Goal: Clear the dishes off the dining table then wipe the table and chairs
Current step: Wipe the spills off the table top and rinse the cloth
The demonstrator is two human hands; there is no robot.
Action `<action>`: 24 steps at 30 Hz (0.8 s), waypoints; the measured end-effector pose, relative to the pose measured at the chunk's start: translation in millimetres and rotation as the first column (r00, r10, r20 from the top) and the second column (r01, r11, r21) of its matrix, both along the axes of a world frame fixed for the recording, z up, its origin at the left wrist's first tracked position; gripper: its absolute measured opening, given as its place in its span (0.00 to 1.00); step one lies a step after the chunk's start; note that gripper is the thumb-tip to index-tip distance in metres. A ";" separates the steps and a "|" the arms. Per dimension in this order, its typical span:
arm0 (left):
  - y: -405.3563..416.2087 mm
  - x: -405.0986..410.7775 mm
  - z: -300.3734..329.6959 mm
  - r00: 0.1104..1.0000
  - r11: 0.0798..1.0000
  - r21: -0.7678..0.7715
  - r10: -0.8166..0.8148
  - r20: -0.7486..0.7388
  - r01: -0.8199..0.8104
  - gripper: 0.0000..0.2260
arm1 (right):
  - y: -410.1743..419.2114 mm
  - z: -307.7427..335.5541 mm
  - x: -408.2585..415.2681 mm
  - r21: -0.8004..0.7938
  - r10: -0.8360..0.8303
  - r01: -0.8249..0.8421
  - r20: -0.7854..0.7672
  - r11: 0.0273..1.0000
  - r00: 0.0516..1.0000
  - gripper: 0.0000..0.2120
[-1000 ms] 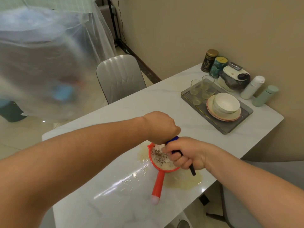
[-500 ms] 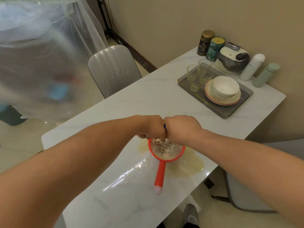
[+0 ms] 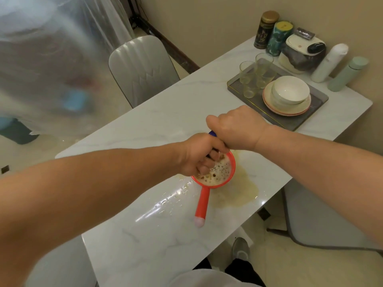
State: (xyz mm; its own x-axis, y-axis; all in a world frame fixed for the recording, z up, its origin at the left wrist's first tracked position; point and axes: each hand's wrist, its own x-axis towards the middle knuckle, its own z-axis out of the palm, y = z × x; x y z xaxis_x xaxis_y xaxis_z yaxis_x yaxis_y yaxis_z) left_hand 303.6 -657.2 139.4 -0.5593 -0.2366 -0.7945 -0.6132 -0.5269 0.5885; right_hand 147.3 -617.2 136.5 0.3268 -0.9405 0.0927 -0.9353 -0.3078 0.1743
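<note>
Both grips clenched, left hand (image 3: 199,156), right hand (image 3: 236,129), over red strainer (image 3: 215,175), near table (image 3: 145,129) edge

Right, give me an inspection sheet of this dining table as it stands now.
Surface: white marble table, yellowish spill and wet streaks around the strainer.
Job's things: red strainer with frothy residue, handle toward the person; grey tray holding glasses, white bowl on plates.
Clutter: two tins, white container, two bottles by the wall.
Hands: left hand fingers in the strainer; right hand fisted on a blue-handled tool.
Cables: nothing seen on the table.
Surroundings: grey chair, plastic sheeting, beige wall.
</note>
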 end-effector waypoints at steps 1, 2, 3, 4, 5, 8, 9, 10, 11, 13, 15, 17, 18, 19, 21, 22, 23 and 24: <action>1.1 0.6 0.5 1.000 0.999 0.031 0.022 -0.015 -0.022 0.15 | -1.5 2.2 -0.7 -0.015 0.008 -0.007 0.013 1.000 1.000 0.10; 2.0 1.9 0.4 0.999 0.997 0.063 0.040 -0.028 -0.038 0.15 | -2.3 2.7 -0.4 -0.025 0.014 -0.013 0.021 1.000 1.000 0.11; 2.6 3.3 0.8 0.998 0.994 0.094 0.052 -0.041 -0.048 0.16 | -2.5 3.1 1.0 -0.029 0.017 -0.017 0.026 0.999 1.000 0.12; 2.5 5.4 -0.2 0.997 0.991 0.120 0.059 -0.049 -0.053 0.16 | -2.1 1.7 2.9 -0.031 0.024 -0.023 0.034 0.999 0.999 0.12; 1.9 6.9 -0.9 0.997 0.989 0.140 0.057 -0.055 -0.048 0.17 | -1.8 -0.6 3.9 -0.042 0.030 -0.028 0.045 0.999 0.999 0.12; 0.2 10.1 -2.3 0.998 0.990 0.141 0.029 -0.054 -0.022 0.15 | 0.6 -9.1 4.7 -0.064 0.014 -0.009 0.080 0.998 0.997 0.10; -0.4 10.3 -4.0 0.998 0.993 0.118 0.027 -0.051 -0.021 0.14 | 1.3 -11.6 4.8 -0.056 -0.002 0.007 0.084 0.998 0.996 0.10; -0.9 10.3 -5.8 0.999 0.996 0.086 0.022 -0.048 -0.017 0.12 | 1.9 -13.4 4.8 -0.046 -0.026 0.030 0.084 0.999 0.996 0.10; -1.5 10.6 -5.6 0.999 0.999 0.036 0.010 -0.041 -0.009 0.11 | 2.0 -13.7 5.9 -0.027 -0.057 0.059 0.079 0.998 0.995 0.10; -1.9 8.8 -5.2 0.999 0.991 -0.124 -0.043 -0.009 0.042 0.05 | 6.4 -13.3 8.8 -0.003 -0.131 0.131 0.072 0.991 0.989 0.12; -2.8 7.9 -2.4 0.995 0.944 -0.314 -0.083 0.056 0.097 0.05 | 10.6 -10.4 11.9 0.057 -0.250 0.245 0.115 0.968 0.961 0.13; -7.8 8.0 0.7 0.992 0.899 -0.423 -0.080 0.095 0.113 0.09 | 11.1 -3.1 11.3 0.166 -0.372 0.343 0.195 0.925 0.908 0.16; -10.1 8.6 2.9 0.990 0.883 -0.451 -0.091 0.111 0.132 0.11 | 11.0 1.0 10.2 0.228 -0.426 0.377 0.227 0.898 0.876 0.24; -13.1 8.8 7.3 0.984 0.854 -0.492 -0.120 0.135 0.171 0.14 | 10.1 8.6 8.2 0.294 -0.470 0.396 0.252 0.870 0.846 0.35; -19.3 8.5 17.6 0.978 0.786 -0.583 -0.141 0.154 0.205 0.17 | 7.7 31.6 2.0 0.395 -0.546 0.415 0.317 0.819 0.776 0.49; -23.3 7.6 24.4 0.984 0.762 -0.624 -0.111 0.137 0.173 0.18 | 5.9 46.1 -2.8 0.422 -0.564 0.406 0.377 0.811 0.735 0.51; -26.4 7.5 26.8 0.992 0.746 -0.656 -0.058 0.115 0.120 0.17 | 6.9 57.8 -6.3 0.434 -0.568 0.383 0.470 0.815 0.676 0.50; -29.7 7.4 33.9 0.996 0.723 -0.687 -0.003 0.094 0.067 0.17 | 8.8 72.1 -8.7 0.393 -0.537 0.366 0.596 0.843 0.597 0.47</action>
State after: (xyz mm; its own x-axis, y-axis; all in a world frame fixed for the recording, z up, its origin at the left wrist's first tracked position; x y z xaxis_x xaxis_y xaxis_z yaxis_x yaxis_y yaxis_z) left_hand 311.0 -686.9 173.3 -0.5199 -0.7185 -0.4621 -0.6847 0.0270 0.7283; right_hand 138.7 -608.4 208.7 -0.2156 -0.9703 -0.1098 -0.7959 0.2397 -0.5559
